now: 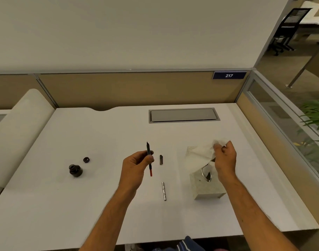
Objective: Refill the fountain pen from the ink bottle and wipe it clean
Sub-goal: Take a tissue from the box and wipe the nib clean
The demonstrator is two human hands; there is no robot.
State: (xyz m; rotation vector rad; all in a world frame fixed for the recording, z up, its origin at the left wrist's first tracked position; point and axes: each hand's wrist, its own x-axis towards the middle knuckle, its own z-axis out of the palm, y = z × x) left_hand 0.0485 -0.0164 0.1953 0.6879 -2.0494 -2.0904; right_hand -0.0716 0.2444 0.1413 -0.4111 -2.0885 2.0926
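Note:
My left hand (137, 164) grips the fountain pen's inner section (149, 158) upright, dark nib pointing up and red converter end hanging down. My right hand (225, 158) pinches a white tissue (200, 153) that rises from the grey tissue box (204, 187). The open dark ink bottle (75, 170) stands at the left of the white desk (100, 205), with its round cap (86, 159) lying just behind it. A small dark pen part (161, 159) lies right of my left hand. The silver pen barrel (164, 191) lies nearer the front edge.
A grey cable-tray lid (183, 115) is set into the desk at the back. Tan partition panels (137, 89) close off the rear and right side. A cushioned divider (19, 127) borders the left. Green plant leaves (316, 120) show beyond the right panel.

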